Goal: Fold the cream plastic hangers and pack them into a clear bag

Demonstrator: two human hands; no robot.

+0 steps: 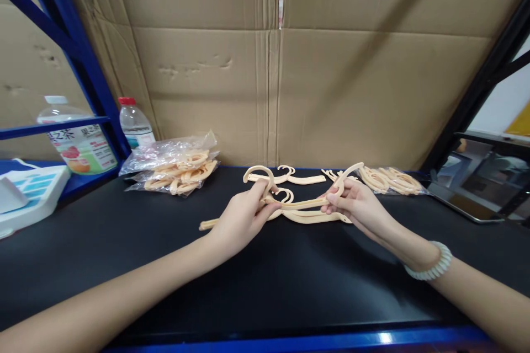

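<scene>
My left hand (244, 212) is closed on a beige folding clothes hanger (304, 205), near the base of its curved hook. One arm of it sticks out left of that hand, and another stretches across to my right hand (356, 201). The right fingers pinch that far end together with a curved beige piece (350, 172) that rises above them; whether the two are joined I cannot tell. Just behind and below, a second beige hanger (318, 217) lies on the black tabletop (298, 281), partly hidden by the left hand. Farther back lies a third hanger (306, 180).
Clear plastic bags of beige hanger parts (178, 171) lie at the back left, and another bag (393, 181) at the back right. Small loose parts (331, 175) lie between. Bottles (134, 124) and a white-and-blue object (33, 193) stand left. Cardboard (372, 83) walls the back.
</scene>
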